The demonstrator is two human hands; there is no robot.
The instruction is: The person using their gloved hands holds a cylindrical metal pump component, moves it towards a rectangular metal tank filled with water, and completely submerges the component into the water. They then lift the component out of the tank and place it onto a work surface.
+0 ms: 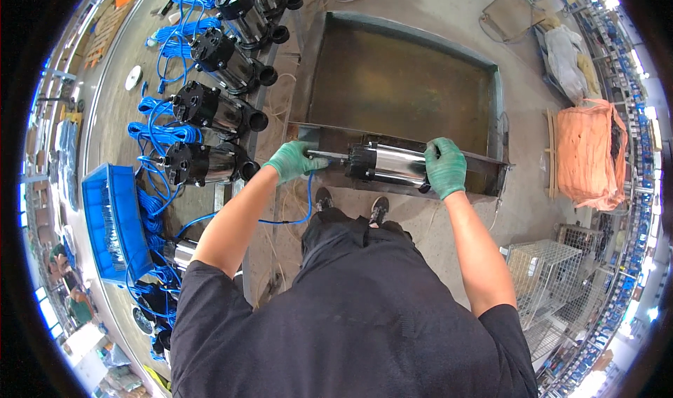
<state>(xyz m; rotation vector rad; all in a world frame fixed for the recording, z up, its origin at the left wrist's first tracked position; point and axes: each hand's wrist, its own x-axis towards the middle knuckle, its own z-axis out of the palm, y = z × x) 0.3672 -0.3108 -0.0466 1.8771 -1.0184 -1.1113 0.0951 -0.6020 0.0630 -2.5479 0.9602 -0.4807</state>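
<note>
A pump (397,163) with a shiny steel body and black end lies on its side across the near ledge of a water tank. My right hand (444,167), in a green glove, is closed over its right end. My left hand (295,162), also gloved in green, is closed around a thin metal rod (328,155) that reaches to the black end of the pump. I cannot tell whether the rod is a tool or part of the pump. Below the left hand, a blue cable (309,200) hangs and runs left to the bench.
Brownish water stands in the metal tank (409,26). Several similar pumps (208,162) line the bench on the left, beside coiled blue cables (172,133). A blue crate (118,223) sits nearer. An orange sack (590,154) and a wire cage (543,272) stand to the right.
</note>
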